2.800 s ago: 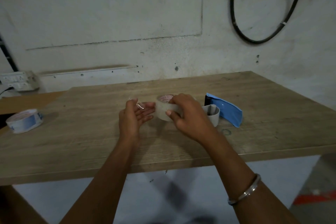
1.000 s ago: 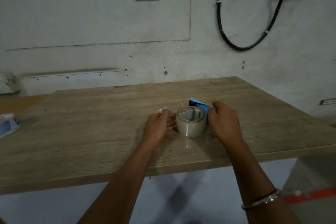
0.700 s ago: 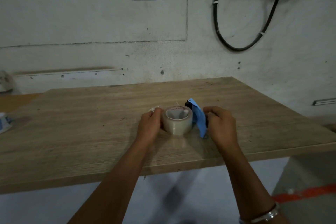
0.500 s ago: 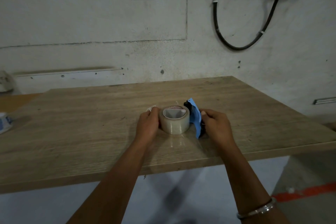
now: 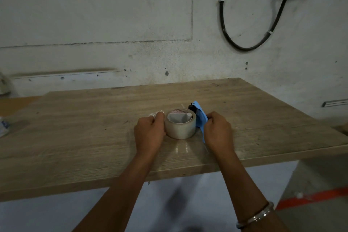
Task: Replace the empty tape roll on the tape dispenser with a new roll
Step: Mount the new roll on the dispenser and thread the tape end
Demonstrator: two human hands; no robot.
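Tape roll sits against the dispenser. Your left hand steadies the roll; your right hand pinches the dispenser for alignment.

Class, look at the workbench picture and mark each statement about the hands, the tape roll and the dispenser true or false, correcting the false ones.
1. The tape roll lies on the wooden table. True.
2. The left hand is at the roll's left side. True.
3. The blue dispenser lies left of the roll. False: it is on the roll's right, at the right hand.
4. A bangle is on the left wrist. False: it is on the right wrist.
5. A red cable hangs on the wall. False: the cable is black.
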